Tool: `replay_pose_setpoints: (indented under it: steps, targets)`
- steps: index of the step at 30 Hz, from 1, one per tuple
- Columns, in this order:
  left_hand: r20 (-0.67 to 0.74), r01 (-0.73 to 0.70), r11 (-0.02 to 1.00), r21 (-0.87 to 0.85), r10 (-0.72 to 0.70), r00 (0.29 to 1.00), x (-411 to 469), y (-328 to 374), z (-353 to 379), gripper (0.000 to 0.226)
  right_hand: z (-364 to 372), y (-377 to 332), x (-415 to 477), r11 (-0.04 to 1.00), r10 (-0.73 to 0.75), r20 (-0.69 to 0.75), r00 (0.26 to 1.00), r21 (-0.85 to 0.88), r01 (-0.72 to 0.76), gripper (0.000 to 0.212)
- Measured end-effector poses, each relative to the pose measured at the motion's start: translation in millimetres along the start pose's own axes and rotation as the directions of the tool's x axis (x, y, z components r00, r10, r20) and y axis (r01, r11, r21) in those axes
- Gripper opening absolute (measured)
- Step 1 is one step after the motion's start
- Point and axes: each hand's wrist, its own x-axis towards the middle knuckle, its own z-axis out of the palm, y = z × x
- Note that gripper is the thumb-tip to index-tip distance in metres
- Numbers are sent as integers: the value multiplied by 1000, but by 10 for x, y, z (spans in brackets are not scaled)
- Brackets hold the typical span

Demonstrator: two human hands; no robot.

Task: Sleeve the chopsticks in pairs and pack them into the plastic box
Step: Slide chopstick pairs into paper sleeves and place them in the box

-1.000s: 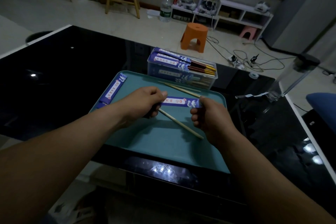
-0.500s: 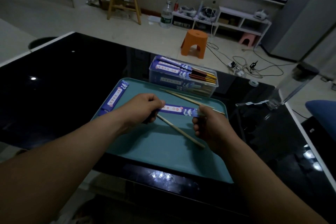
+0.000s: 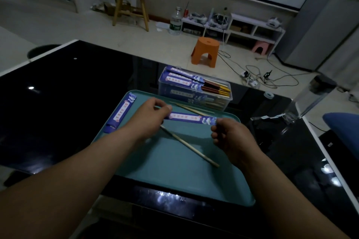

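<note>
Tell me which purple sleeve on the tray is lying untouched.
The purple sleeve along the teal tray's left edge. The other sleeve is held between the left hand and right hand.

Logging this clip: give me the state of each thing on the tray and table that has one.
Left hand: pinching one end of the held sleeve.
Right hand: pinching its other end.
Held sleeve: lifted above the tray.
Spare sleeve: flat on the tray.
Loose chopstick: bare, beneath the hands.
Plastic box: open, holding sleeved pairs.
</note>
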Motion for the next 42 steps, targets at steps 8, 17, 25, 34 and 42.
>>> replay_pose_setpoints:
  steps: [8,17,25,34,42]
  targets:
    - [-154,11,987,-159,-35,987,128,97,-208,18,-52,-603,779,994,-64,-159,985,74,76,18]
    - [-117,21,991,-133,-36,992,115,108,-238,9,208,-835,1222,984,-88,-283,955,-176,38,16]
    - [-69,35,996,-79,-40,997,110,86,-239,11,-128,-224,878,559,-524,-75,848,-781,276,15]
    - [299,-330,556,763,148,943,-28,-205,-118,36,-343,193,780,-15,-457,201,866,-976,218,16]
    - [372,-452,348,822,274,887,-151,-245,-42,19,-256,309,503,57,-467,284,837,-935,349,6]
